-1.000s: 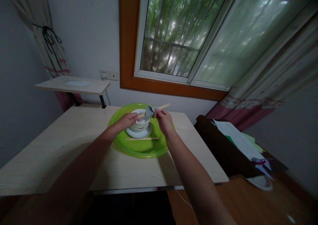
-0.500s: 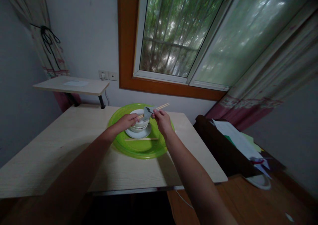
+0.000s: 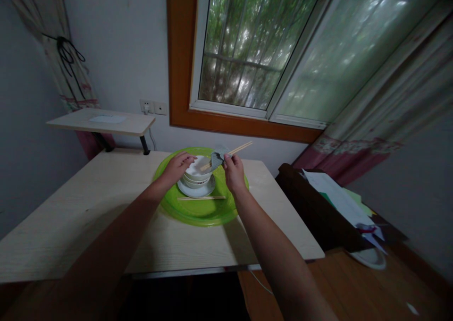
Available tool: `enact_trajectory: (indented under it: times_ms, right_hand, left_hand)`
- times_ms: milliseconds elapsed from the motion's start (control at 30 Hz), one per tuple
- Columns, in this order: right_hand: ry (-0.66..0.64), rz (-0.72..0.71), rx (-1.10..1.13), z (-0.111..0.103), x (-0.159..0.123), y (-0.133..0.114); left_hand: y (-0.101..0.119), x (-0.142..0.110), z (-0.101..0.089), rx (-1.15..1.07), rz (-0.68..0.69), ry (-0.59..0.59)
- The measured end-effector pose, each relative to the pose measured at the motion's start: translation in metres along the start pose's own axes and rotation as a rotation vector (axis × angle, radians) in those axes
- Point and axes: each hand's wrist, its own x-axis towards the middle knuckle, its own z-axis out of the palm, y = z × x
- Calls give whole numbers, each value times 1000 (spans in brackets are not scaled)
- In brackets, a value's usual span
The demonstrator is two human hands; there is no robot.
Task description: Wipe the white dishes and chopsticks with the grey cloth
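Observation:
My right hand (image 3: pixel 233 170) is closed on a grey cloth (image 3: pixel 216 160), which is wrapped around a pair of light wooden chopsticks (image 3: pixel 241 147). The chopsticks slant up to the right, and their lower ends hang over the top bowl. My left hand (image 3: pixel 179 166) is open beside the left rim of the stacked white bowls (image 3: pixel 197 173), fingers stretched out; whether it touches the rim I cannot tell. Beneath the bowls is a white plate (image 3: pixel 208 189) on a round green tray (image 3: pixel 201 217). A second pair of chopsticks (image 3: pixel 201 198) lies on the tray in front of the plate.
The tray stands on a pale wooden table (image 3: pixel 283 207). A small raised shelf (image 3: pixel 130 125) with a paper on it is at the back left. To the right, a dark brown piece of furniture (image 3: pixel 311 212) holds papers (image 3: pixel 332 193). A window (image 3: pixel 244 52) is behind.
My left hand has let go of the chopsticks and drawn slightly back to the left. My right hand has moved a little right with the cloth and chopsticks.

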Motion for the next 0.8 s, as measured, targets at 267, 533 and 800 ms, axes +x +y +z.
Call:
enact_trajectory:
  times_ms: [267,533,800]
  right_hand:
    - [-112,-342,-496,9,-16,-9]
    - [-376,-497,-1222,15,-21,-11]
    - [-405,-552,-1455,17,-26,-17]
  left_hand:
    - [4,-2,-2,53,75,203]
    - [-7,-1,1,343,303,156]
    - [-4,-5,3,506,264,28]
